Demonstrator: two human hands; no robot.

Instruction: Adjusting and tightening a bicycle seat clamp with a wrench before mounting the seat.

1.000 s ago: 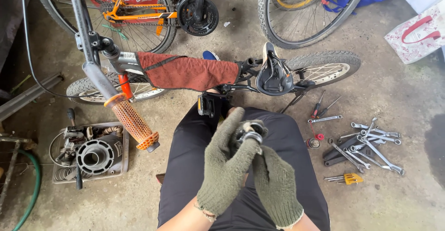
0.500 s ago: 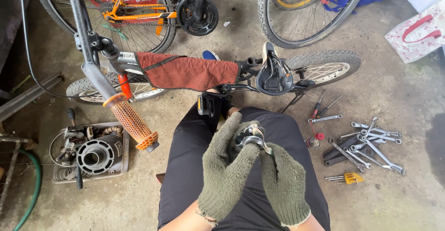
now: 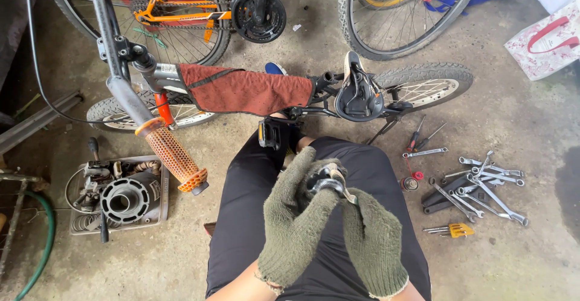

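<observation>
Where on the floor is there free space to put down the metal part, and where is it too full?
Bare concrete lies between the tray of engine parts and the person's left leg, and in front of the yellow hex keys. It is crowded around the spanners and under the small bike. The left hand and right hand hold the metal part.

Small bicycle [image 3: 266,89] lay on concrete floor [image 3: 531,113], rust-red cloth [image 3: 248,90] draped over its frame; orange handlebar grip [image 3: 172,156] nearest the tray of engine parts [image 3: 118,195]. Spanners [image 3: 483,183] scattered at right, near yellow hex-key set [image 3: 450,230]. Floral bag [image 3: 544,41] stood beyond.
</observation>
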